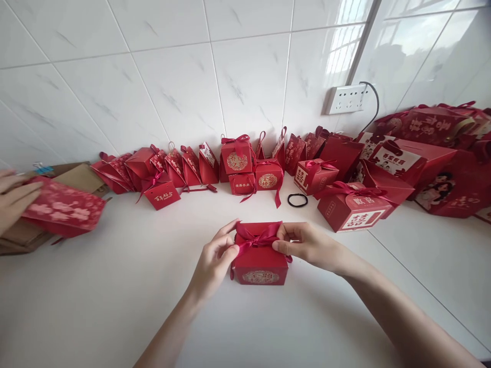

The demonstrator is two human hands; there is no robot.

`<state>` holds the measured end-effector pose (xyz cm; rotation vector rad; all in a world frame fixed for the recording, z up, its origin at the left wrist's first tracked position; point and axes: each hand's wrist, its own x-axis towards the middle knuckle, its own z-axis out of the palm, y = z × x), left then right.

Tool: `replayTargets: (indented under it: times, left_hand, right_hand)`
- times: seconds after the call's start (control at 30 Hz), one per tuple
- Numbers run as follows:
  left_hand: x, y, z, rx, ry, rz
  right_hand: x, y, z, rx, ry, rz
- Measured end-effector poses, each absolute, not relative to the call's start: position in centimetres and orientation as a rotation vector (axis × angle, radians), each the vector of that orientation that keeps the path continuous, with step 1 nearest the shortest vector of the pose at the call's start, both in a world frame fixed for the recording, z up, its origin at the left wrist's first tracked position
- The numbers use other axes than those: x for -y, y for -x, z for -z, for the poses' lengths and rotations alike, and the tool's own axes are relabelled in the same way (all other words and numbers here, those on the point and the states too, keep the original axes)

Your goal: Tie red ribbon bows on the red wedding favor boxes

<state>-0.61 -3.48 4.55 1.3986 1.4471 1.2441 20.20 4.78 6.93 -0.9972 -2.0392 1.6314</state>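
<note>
A red gift box (261, 260) sits upright on the white desk (146, 286), gold medallion facing the wearer. The left hand (217, 258) is closed at the bow's nine-o'clock side, thumb and fingers pinching the satin ribbon bow (259, 239); the right hand (301, 245) grips its three-o'clock loop, thumb in front. Counting from this box, stacked red boxes (237, 157) stand near twelve o'clock by the tiled wall (249, 76), a black hair tie (298, 200) lies at one, and a double-happiness box (358, 207) rests at two. Between nine and ten, another person's hand (15, 199) holds a floral-patterned red box (67, 207).
</note>
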Motion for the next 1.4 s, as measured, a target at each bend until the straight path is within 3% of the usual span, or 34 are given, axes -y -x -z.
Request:
replayTargets:
  times: [0.47, 0.53, 0.7, 0.77, 0.93, 1.03, 1.2, 1.4]
  left_hand:
    - [4.1, 1.8, -3.8, -1.316, -1.316, -1.217]
    - [4.3, 1.8, -4.0, -1.306, -1.313, -1.219]
    - [5.9, 2.1, -4.5, -1.285, -1.316, -1.248]
    - [7.0, 2.2, -4.5, -1.301, -1.344, -1.228]
    - [9.7, 2.4, -4.8, -1.433, -1.494, -1.163]
    - [11.5, 2.8, -5.1, -1.536, -1.549, -1.138]
    - [14.4, 3.3, -5.0, -1.751, -1.662, -1.111]
    - [15.1, 2.4, -5.0, -1.802, -1.866, -1.284]
  right_hand:
    - [-7.0, -21.2, -5.9, 1.765, 0.752, -2.203]
    - [-7.6, -21.9, -6.4, 1.943, 0.816, -2.117]
    - [-7.8, -21.7, -9.1, 2.184, 1.042, -1.377]
    - [-6.6, -19.8, -10.0, 2.265, 1.092, -1.249]
    - [-2.4, -14.2, -10.6, 2.604, 0.883, -1.142]
    - [-0.9, -12.6, -10.5, 2.666, 0.789, -1.266]
    - [0.3, -12.1, -10.3, 2.545, 0.863, -1.453]
    - [1.3, -11.6, -9.4, 2.480, 0.973, -1.300]
